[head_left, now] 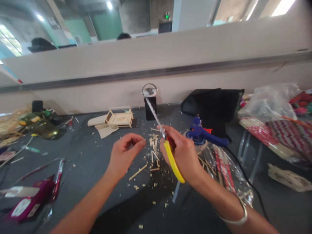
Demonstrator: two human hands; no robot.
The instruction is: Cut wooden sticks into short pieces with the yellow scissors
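Observation:
My right hand (184, 151) is wrapped round a yellow-handled cutting tool (172, 161), its metal end toward the middle of the table. To the left, my left hand (126, 154) is held in a pinch, thumb and forefinger together; whatever lies between the fingertips is too small to name. Between and below the hands, short wooden sticks (154, 156) and tiny offcuts (154, 202) lie scattered on the dark table. A longer stick (138, 172) rests near my left hand. Beyond it stands a small wooden frame model (119, 117).
A blue glue gun (203, 132) rests on a round container at the right, with a black cable. Farther right are plastic-wrapped bundles (275, 136). A purple glue gun (31, 201) lies at the lower left. A dark phone-like object (151, 109) leans near the wall.

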